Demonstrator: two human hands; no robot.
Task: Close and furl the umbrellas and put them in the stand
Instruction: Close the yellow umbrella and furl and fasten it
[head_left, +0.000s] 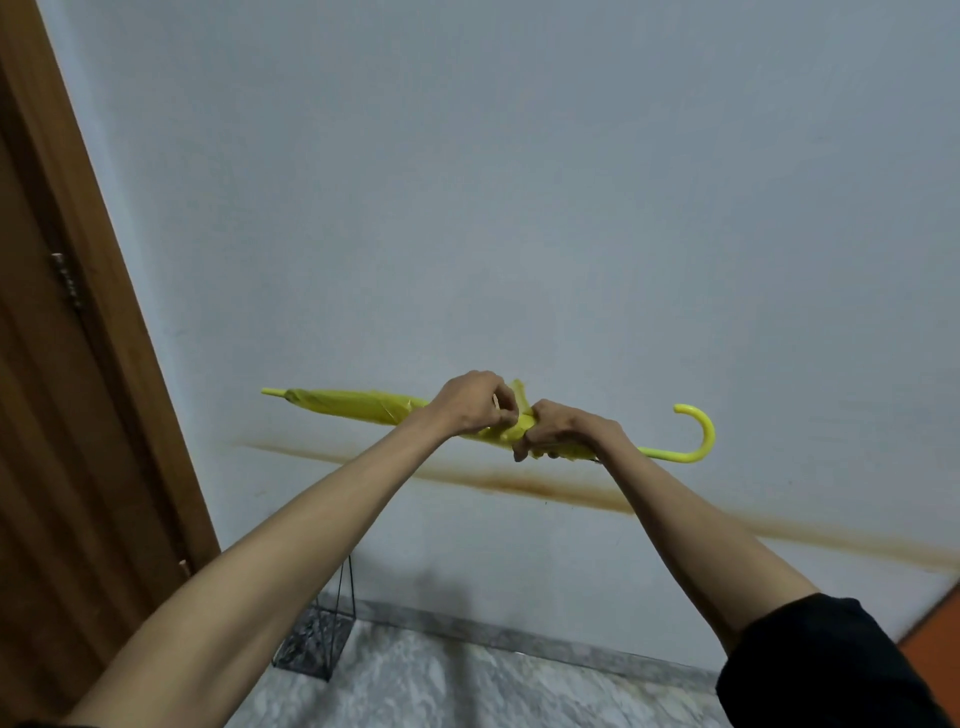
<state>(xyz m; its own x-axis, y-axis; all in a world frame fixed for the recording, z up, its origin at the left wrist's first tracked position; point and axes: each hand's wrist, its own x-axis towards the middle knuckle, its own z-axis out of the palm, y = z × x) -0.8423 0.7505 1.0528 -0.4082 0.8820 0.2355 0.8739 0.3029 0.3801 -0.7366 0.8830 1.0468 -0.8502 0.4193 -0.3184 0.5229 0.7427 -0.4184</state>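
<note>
You face a plain grey wall (519, 182), with a brown door (62, 415) on your left and a marbled floor (467, 691) below. The black wire stand (311, 647) sits on that floor at the foot of the wall, beside the door frame, well below your hands and to their left.

The yellow umbrella (353, 405) is in the air in front of you, lying nearly level, with its tip (271, 391) to the left and its hook handle (698, 434) to the right. It is closed, and the tip half looks rolled smooth; the bunching is in the middle.

Your left hand (470, 402) curls over the canopy there, fingers pinching cloth. Your right hand (563, 431) wraps round the bundle just beside it, toward the handle, so the two hands nearly touch. A loose flap (517, 388) of cloth pokes up between them. I cannot tell whether the tie strap is in your fingers.

The step in hand looks like the furl:
- Grip firmly with the right hand so the shaft cannot spin.
- Roll the cloth one way only with the left, tucking that flap under as it comes round.
- Fasten the strap only once the folds lie flat.
- Then tip the point down toward the stand; the wire frame looks light and may shift if you knock it.
</note>
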